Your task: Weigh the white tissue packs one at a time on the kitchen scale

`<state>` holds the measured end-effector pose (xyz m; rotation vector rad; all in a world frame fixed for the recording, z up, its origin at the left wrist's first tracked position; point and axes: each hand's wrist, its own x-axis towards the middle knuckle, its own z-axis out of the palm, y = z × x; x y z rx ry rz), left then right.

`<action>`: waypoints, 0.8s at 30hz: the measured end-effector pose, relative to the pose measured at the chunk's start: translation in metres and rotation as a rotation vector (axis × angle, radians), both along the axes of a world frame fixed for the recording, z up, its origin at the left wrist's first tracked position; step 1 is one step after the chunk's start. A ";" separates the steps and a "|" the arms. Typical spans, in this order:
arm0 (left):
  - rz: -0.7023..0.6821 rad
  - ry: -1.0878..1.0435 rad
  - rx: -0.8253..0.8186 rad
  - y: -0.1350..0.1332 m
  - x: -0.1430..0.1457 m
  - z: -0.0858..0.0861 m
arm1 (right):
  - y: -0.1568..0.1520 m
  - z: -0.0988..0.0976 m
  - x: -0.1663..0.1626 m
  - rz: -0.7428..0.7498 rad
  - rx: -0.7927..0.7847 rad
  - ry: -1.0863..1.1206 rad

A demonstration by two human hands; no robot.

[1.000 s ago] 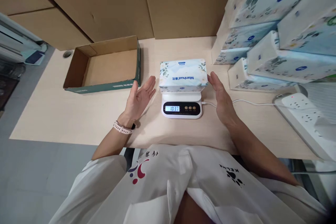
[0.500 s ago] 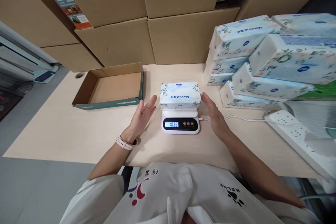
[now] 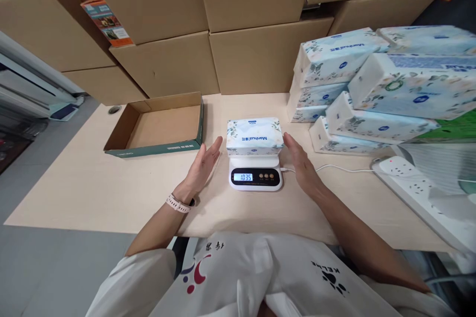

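A pack of tissues (image 3: 255,136) with a floral wrapper rests on the plate of a white digital scale (image 3: 256,179), whose lit display shows 103.5. To the left of the pack is my left hand (image 3: 203,166), fingers stretched out and palm turned towards it, with a small gap between. My right hand (image 3: 302,166) is at the pack's right side, fingers extended, very close to its edge; whether the fingertips touch it I cannot tell. Neither hand holds anything. A light watch strap circles my left wrist.
A shallow open cardboard box (image 3: 159,126) sits on the table's left part. Several tissue packs (image 3: 342,57) are stacked at the right, near a white power strip (image 3: 412,188). A white cable (image 3: 345,167) runs from the scale. Large cartons (image 3: 256,57) line the back.
The view has tilted slightly, so the background sits a little lower. Both hands, the pack and the reading of 103.5 stay the same.
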<state>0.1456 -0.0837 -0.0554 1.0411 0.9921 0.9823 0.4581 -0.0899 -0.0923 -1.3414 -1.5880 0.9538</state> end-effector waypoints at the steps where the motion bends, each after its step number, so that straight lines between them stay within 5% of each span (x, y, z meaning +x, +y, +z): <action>1: 0.000 0.010 0.003 0.000 0.000 0.000 | 0.000 0.001 -0.001 0.000 -0.001 -0.001; 24: 0.034 0.094 0.075 0.006 0.006 -0.005 | 0.012 0.013 -0.014 0.006 -0.050 0.025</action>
